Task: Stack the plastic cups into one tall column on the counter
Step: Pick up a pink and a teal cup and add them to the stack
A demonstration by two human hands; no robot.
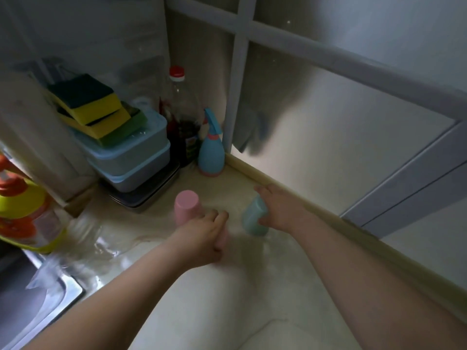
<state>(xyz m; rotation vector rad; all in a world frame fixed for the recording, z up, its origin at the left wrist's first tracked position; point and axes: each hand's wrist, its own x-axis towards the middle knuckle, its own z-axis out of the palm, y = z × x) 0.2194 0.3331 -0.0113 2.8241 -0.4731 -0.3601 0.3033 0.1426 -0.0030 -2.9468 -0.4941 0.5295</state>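
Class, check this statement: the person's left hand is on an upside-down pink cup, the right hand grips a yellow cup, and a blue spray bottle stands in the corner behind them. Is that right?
One detail is wrong: the cup in the right hand is pale blue-green, not yellow, as the head view shows. The rest holds: the left hand is on the upside-down pink cup, and the blue spray bottle stands in the corner behind them.

Pink cup (187, 207), pale teal cup (254, 218), cream counter (202, 299), yellow-green sponges (88, 104).

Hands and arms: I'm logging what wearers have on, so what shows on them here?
Both arms are bare from the frame's lower edge to the wrists, no sleeves in view. The left hand and right hand wear no gloves; no watch, band or ring is visible, though the picture is blurry.
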